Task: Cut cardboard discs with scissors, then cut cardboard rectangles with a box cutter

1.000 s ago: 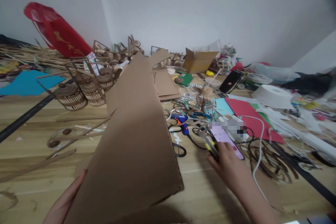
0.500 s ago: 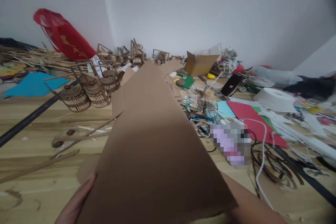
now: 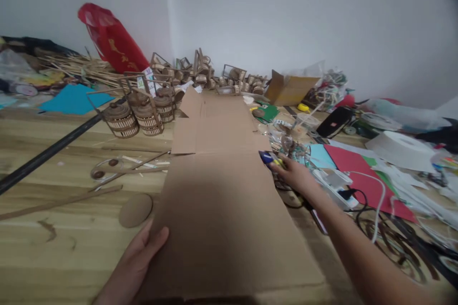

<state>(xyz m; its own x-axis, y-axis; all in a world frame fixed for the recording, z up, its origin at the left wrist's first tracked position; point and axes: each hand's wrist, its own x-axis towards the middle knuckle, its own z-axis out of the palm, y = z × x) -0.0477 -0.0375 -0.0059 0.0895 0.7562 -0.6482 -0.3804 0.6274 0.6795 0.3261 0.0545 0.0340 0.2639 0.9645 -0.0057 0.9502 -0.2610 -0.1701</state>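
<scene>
A large flattened sheet of brown cardboard (image 3: 225, 214) stretches away from me across the table, with creased flaps at its far end. My left hand (image 3: 138, 257) grips its left edge near the front, thumb on top and fingers underneath, out of sight. Beyond the sheet's right edge, my right hand (image 3: 289, 171) has its fingers closed around a small blue-and-yellow tool (image 3: 266, 157); blur hides its exact kind. A round cardboard disc (image 3: 136, 210) lies left of the sheet.
Small lidded bamboo baskets (image 3: 148, 116) stand at the left, near a blue sheet (image 3: 77, 98). A power strip (image 3: 338, 186) with cords, red paper (image 3: 368, 186) and a white lampshade-like piece (image 3: 400, 147) lie right. An open carton (image 3: 295, 89) sits by the wall.
The cardboard has come down flatter, showing its creased far flaps. My right hand has moved from beneath its near right side to the right edge, and now holds the blue-and-yellow tool.
</scene>
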